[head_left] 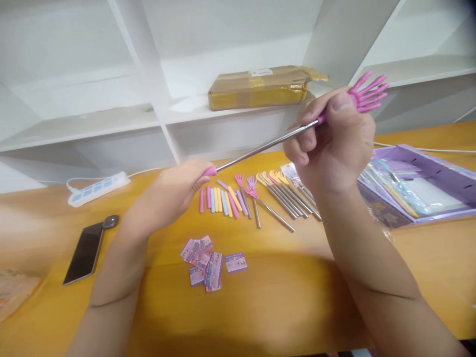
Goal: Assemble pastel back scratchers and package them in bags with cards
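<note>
A back scratcher (266, 146) with a thin metal rod and a pink claw-shaped head is held up at a slant above the table. My right hand (336, 129) grips it just below the claw, thumb pressed on the pink neck. At the lower end, my left hand (167, 193) is closed round the pink handle, most of which is hidden in the palm. Below lie several loose coloured handle sleeves (223, 202) in pink, blue, yellow and purple. Beside them are pink-headed scratcher rods (275, 215) and a row of yellow-headed rods (286, 196).
Small printed cards (213, 270) lie in a pile at the table's middle. Leftward are a black phone-like slab (85, 252), a mouse (110, 221) and a power strip (98, 189). A purple box (442, 166) with packaged items stands right; a taped carton (256, 89) rests on the shelf.
</note>
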`<state>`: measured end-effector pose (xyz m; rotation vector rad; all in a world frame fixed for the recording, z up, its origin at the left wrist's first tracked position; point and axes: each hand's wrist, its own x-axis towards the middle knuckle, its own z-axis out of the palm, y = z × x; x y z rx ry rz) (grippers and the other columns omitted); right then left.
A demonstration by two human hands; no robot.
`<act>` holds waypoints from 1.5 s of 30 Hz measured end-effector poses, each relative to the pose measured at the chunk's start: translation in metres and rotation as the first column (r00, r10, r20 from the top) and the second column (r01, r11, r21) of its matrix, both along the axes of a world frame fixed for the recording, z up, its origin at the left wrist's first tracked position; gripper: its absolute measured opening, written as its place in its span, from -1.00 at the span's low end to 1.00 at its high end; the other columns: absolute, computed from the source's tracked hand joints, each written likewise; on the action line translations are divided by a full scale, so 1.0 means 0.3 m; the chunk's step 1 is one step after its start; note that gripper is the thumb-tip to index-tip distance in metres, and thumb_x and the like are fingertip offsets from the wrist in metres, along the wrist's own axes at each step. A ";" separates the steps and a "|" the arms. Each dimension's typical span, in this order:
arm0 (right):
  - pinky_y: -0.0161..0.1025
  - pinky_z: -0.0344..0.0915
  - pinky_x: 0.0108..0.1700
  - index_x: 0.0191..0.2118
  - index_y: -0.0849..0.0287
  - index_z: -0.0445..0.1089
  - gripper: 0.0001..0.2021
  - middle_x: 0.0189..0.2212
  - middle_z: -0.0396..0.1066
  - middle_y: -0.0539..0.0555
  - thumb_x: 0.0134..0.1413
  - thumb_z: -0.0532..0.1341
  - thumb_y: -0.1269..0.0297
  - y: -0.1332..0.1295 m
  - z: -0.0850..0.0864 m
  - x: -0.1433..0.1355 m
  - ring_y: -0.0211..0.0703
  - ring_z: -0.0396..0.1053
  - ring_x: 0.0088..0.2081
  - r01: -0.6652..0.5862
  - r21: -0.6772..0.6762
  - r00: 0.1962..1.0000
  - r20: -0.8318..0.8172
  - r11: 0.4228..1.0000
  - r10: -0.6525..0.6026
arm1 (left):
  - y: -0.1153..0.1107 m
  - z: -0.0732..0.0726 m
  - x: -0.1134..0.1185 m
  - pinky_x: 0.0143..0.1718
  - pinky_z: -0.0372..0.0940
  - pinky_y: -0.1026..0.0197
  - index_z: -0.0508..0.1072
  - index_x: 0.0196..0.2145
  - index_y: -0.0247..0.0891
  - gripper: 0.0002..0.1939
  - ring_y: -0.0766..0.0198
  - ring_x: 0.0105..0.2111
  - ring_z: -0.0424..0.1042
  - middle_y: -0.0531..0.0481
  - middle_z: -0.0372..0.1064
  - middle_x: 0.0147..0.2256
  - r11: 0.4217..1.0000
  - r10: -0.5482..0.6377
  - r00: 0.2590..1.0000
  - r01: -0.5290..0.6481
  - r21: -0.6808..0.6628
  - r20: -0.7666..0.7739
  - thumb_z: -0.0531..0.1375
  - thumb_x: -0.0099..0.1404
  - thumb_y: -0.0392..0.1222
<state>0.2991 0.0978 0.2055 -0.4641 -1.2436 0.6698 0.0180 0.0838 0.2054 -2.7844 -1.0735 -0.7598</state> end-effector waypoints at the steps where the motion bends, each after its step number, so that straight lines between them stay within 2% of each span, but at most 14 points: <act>1: -0.28 0.03 -0.63 -0.39 0.04 0.34 -0.62 -0.58 0.05 -0.08 0.32 0.35 -0.09 0.008 -0.007 0.002 -0.31 0.00 -0.62 0.003 0.003 1.000 0.031 1.000 -0.003 | 0.004 -0.004 -0.001 -0.24 0.28 0.19 0.48 -0.07 -0.20 -0.70 0.22 -0.29 0.45 -0.06 0.50 -0.23 1.000 -0.001 1.000 0.001 0.023 -0.006 0.00 0.71 -0.06; 9: -0.29 -0.03 -0.66 -0.37 0.06 0.43 -0.50 -0.59 0.05 -0.06 0.34 0.31 -0.29 0.094 -0.050 0.008 -0.36 -0.12 -0.62 -0.058 0.202 0.996 -0.053 0.978 0.070 | 0.020 -0.017 0.010 -0.28 0.26 0.23 0.51 -0.03 -0.27 -0.72 0.26 -0.33 0.43 -0.05 0.51 -0.28 0.975 -0.033 0.999 0.030 0.220 0.011 0.03 0.70 -0.13; 14: -0.30 0.03 -0.67 -0.39 0.08 0.43 -0.56 -0.50 0.16 -0.01 0.36 0.34 -0.16 0.082 -0.046 -0.002 -0.37 -0.05 -0.59 -0.070 0.285 0.995 -0.043 0.956 0.086 | 0.010 -0.018 0.015 -0.28 0.28 0.26 0.52 -0.03 -0.27 -0.74 0.28 -0.32 0.46 -0.02 0.52 -0.29 0.961 -0.031 0.999 0.019 0.275 0.040 0.06 0.70 -0.16; 18: -0.37 -0.02 -0.72 -0.43 0.10 0.37 -0.56 -0.53 0.03 -0.06 0.42 0.32 -0.06 0.068 -0.035 -0.008 -0.39 -0.09 -0.61 -0.109 0.352 0.993 0.004 0.930 0.115 | 0.000 -0.019 0.017 -0.27 0.30 0.30 0.52 -0.01 -0.27 -0.74 0.31 -0.29 0.49 -0.02 0.54 -0.26 0.959 -0.039 0.998 0.023 0.282 0.053 0.06 0.70 -0.15; 22: -0.36 -0.01 -0.74 -0.44 0.09 0.32 -0.56 -0.52 0.01 -0.05 0.44 0.31 -0.02 0.046 -0.038 -0.031 -0.35 -0.07 -0.59 -0.089 0.307 0.996 0.038 0.948 0.081 | -0.005 -0.018 0.017 -0.28 0.31 0.30 0.52 -0.02 -0.26 -0.73 0.31 -0.30 0.49 -0.02 0.54 -0.27 0.963 -0.023 0.999 0.008 0.269 0.049 0.05 0.71 -0.13; 28: -0.36 -0.01 -0.73 -0.44 0.11 0.33 -0.54 -0.51 0.06 -0.04 0.47 0.28 -0.04 0.032 -0.052 -0.059 -0.38 -0.08 -0.61 -0.170 0.262 0.985 0.056 0.950 0.161 | -0.010 -0.012 0.011 -0.27 0.31 0.29 0.53 -0.02 -0.25 -0.73 0.30 -0.31 0.48 -0.01 0.52 -0.29 0.962 -0.010 0.999 -0.002 0.272 0.042 0.05 0.70 -0.13; 36: -0.35 -0.01 -0.73 -0.45 0.13 0.33 -0.50 -0.51 0.10 -0.04 0.47 0.27 -0.09 0.031 -0.060 -0.060 -0.42 -0.05 -0.64 -0.192 0.238 0.981 0.054 0.952 0.185 | -0.016 -0.009 0.006 -0.32 0.28 0.29 0.53 -0.06 -0.24 -0.75 0.32 -0.38 0.42 0.02 0.48 -0.34 0.963 -0.035 0.998 0.019 0.269 0.055 0.07 0.69 -0.15; 40: -0.34 -0.02 -0.71 -0.45 0.12 0.32 -0.49 -0.50 0.10 -0.06 0.46 0.28 -0.12 0.034 -0.067 -0.063 -0.43 -0.10 -0.64 -0.193 0.224 0.981 0.058 0.955 0.185 | -0.012 -0.014 0.011 -0.34 0.27 0.29 0.53 -0.07 -0.24 -0.75 0.32 -0.39 0.40 0.03 0.47 -0.35 0.963 -0.051 0.996 0.031 0.269 0.067 0.07 0.69 -0.15; 45: -0.37 0.03 -0.69 -0.40 0.13 0.37 -0.54 -0.48 0.08 -0.07 0.57 0.17 0.00 0.022 -0.078 -0.074 -0.44 0.01 -0.63 -0.282 0.241 0.958 0.114 0.929 0.261 | -0.013 -0.023 0.029 -0.37 0.25 0.30 0.53 -0.09 -0.21 -0.73 0.33 -0.41 0.36 0.05 0.43 -0.37 0.961 -0.056 0.994 0.028 0.274 0.093 0.06 0.70 -0.12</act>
